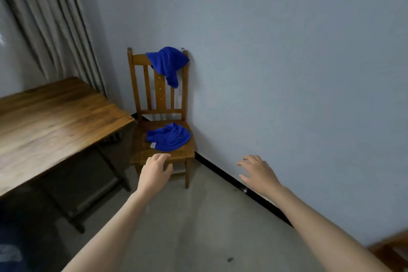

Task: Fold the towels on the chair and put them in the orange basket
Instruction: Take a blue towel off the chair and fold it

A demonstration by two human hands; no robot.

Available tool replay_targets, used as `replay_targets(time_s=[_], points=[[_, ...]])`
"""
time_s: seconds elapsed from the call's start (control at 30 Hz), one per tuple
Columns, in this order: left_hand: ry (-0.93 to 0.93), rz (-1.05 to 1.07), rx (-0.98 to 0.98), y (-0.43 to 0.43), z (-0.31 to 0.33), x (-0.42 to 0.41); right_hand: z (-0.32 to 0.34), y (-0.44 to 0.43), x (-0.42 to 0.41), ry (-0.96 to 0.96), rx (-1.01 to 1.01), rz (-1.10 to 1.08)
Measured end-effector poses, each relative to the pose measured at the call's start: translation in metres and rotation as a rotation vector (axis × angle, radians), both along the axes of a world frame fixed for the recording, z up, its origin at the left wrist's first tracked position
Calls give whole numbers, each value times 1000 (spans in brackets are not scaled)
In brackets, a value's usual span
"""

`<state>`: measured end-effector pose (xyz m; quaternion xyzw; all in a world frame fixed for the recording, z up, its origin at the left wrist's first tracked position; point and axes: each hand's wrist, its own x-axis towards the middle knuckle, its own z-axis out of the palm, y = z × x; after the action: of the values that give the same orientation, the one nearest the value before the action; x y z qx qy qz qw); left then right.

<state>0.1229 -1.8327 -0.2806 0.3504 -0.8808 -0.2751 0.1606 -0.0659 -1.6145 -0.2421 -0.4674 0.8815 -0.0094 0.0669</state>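
We stretch both bare arms forward toward a wooden chair point(159, 95) that stands against the wall point(287, 73). Our left hand point(155, 172) hangs over the front edge of the seat, palm down, fingers loosely curved and close together, thumb out to the right. It grips nothing, and we cannot tell whether it touches the wood. Our right hand point(257, 172) floats in the air to the right of the chair, apart from it, palm down, fingers spread and relaxed, and it is empty too. Both wrists run straight on from the forearms.

The seat towel point(169, 138), blue and crumpled into a flat heap, lies toward the back right of the seat, with a small white label at its front left edge. It sits just beyond our left hand, apart from it. The draped towel point(167, 62), also blue, hangs over the top rail of the backrest at its right corner, with a fold trailing down the slats. A wooden table point(55, 121) stands left of the chair, with a grey curtain point(55, 24) behind it.
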Motion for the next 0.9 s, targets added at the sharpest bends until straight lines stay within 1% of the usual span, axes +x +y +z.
replay_targets(time_s=[0.13, 0.27, 0.4, 0.5, 0.6, 0.67, 0.77, 0.9], points=[[-21, 114, 56, 35, -14, -29, -5, 9, -42, -3, 5, 97], [-86, 170, 42, 37, -24, -41, -15, -8, -69, -49, -3, 166], [-97, 247, 37, 15, -29, -63, -26, -48, -106, -62, -8, 256], [-76, 303, 54, -12, -39, -96, -30, -88, -146, -51, 5, 319], [-37, 347, 107, -41, -44, -139, -28, -124, -191, -58, -2, 328], [-21, 360, 129, -58, -42, -171, -25, -140, -222, -62, 31, 321], [-8, 368, 120, -79, -35, -212, -25, -162, -269, -56, 70, 307], [-41, 383, 141, -103, -43, -243, -38, -199, -309, -81, 93, 334]])
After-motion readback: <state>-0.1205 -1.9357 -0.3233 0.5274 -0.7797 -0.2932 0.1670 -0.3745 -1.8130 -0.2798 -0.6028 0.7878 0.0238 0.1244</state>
